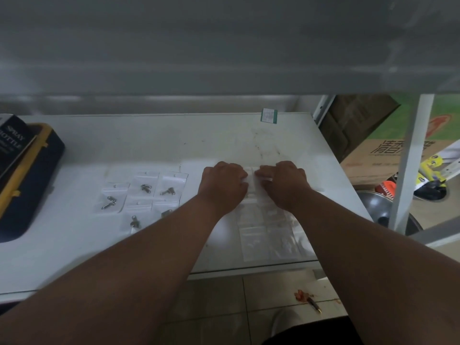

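My left hand point(222, 184) and my right hand point(286, 183) meet over a small clear plastic bag point(254, 181) on the white table point(74, 245). Fingers of both hands curl onto the bag and pinch its top edge from either side. Below the hands lies a pile of empty clear bags point(268, 235). To the left, several clear bags each holding a small metal part point(145, 195) lie flat in rows. What is inside the pinched bag is hidden by my fingers.
A dark blue and yellow case point(27, 180) with a "Spray Bottle" box point(12, 143) on it sits at the left edge. A shelf board overhangs the table. Cardboard boxes point(378, 155), a metal post point(410, 158) and a dark pan point(378, 205) stand to the right.
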